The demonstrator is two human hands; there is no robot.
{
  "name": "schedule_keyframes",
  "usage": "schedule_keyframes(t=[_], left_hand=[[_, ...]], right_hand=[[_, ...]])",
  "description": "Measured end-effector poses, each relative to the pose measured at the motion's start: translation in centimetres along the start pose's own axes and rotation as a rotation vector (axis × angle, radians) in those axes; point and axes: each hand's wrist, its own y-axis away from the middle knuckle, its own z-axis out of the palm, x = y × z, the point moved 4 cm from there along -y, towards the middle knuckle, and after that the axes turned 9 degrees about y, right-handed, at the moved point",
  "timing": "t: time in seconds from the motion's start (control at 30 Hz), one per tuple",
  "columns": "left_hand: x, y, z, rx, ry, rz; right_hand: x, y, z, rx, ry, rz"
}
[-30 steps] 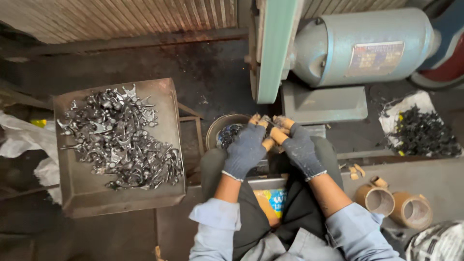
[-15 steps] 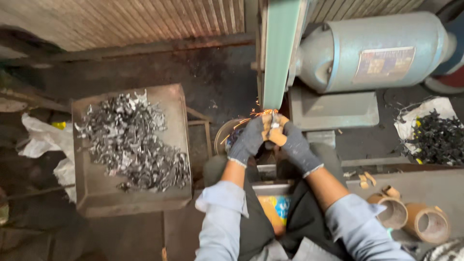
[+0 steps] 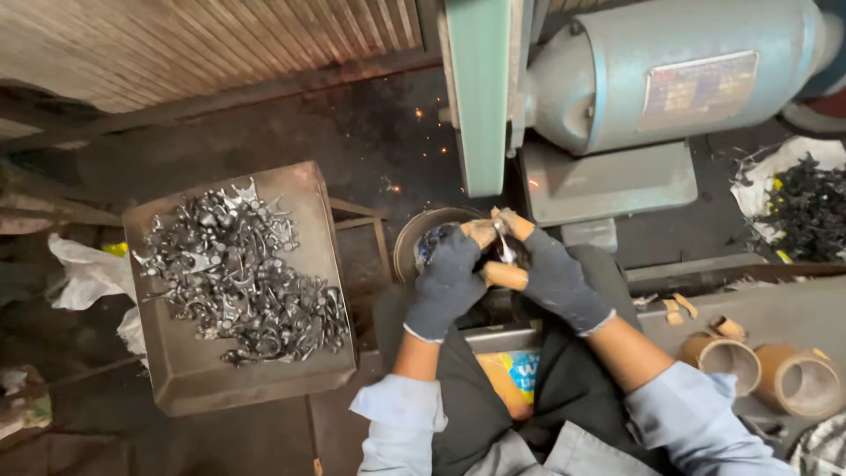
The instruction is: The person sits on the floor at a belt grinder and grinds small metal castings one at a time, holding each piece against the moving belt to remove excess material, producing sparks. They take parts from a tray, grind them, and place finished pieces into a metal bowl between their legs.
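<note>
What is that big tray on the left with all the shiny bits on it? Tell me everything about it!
The tray is a square, dull grey metal pan with low raised edges, dusty and worn. It sits level on a stand to the person's left, beside a round bowl. A tangled heap of small shiny metal pieces covers its far half. Neither gloved hand touches it.

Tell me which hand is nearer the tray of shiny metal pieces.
Left. The left hand is right of the tray, with a gap between. The right hand lies farther right, beyond the left hand.
</note>
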Motion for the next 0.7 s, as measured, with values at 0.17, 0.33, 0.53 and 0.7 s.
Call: schedule_keyframes(t=[0.17, 0.33, 0.53, 0.7], left_hand=[[3.1, 1.5, 1.9, 0.327, 0.106, -0.197], [4.6, 1.5, 1.7, 0.139, 0.208, -0.095], [-0.9, -1.8, 1.0, -0.065, 0.667, -0.316], [-11.5, -3.5, 6.0, 0.135, 1.516, -0.680]], right_hand=[[1.6, 1.8, 1.4, -0.056, -0.520, 0.221], [3.4, 3.3, 0.6, -0.299, -0.672, 0.282], [2.9, -0.5, -0.9, -0.351, -0.421, -0.022], [6.7, -4.8, 3.3, 0.014, -0.435, -0.046]])
